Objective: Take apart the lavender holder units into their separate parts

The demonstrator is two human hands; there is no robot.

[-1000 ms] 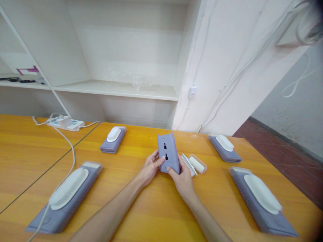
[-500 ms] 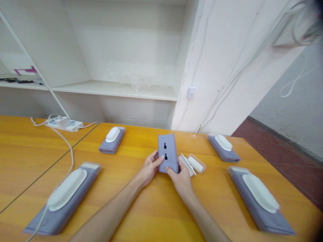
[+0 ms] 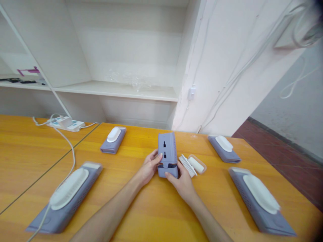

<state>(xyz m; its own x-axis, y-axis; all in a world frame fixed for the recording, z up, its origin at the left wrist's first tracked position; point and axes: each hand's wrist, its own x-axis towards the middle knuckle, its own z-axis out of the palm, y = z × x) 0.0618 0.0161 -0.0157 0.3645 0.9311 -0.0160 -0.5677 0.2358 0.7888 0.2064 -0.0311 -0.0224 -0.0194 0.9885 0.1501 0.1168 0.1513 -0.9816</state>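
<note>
White shelving and a wall behind; orange wooden table [image 3: 156, 215] in front of you. You've got the purple case [image 3: 167, 154] stood on end at mid-table, far end tipped away; your left hand [image 3: 148, 167] grips its left side, fingers closed on the lower edge; your right hand [image 3: 182, 183] pinches the bottom piece, which sits slightly apart from the body with a dark gap showing. White brush [image 3: 187, 165] and a small clear-lidded box [image 3: 198, 164] lie just beside the case on its right, close to your right hand. Four more purple units with white tops lie flat around it; the near-left one [image 3: 66, 196] has a white cable [image 3: 67, 148] running back to the power strip [image 3: 66, 123].

Risks, as I judge them: the bottom piece could come off crooked if you pull one-sided; the case stands on a narrow end, so easing the left grip may tip it; your right wrist could knock the brush.
</note>
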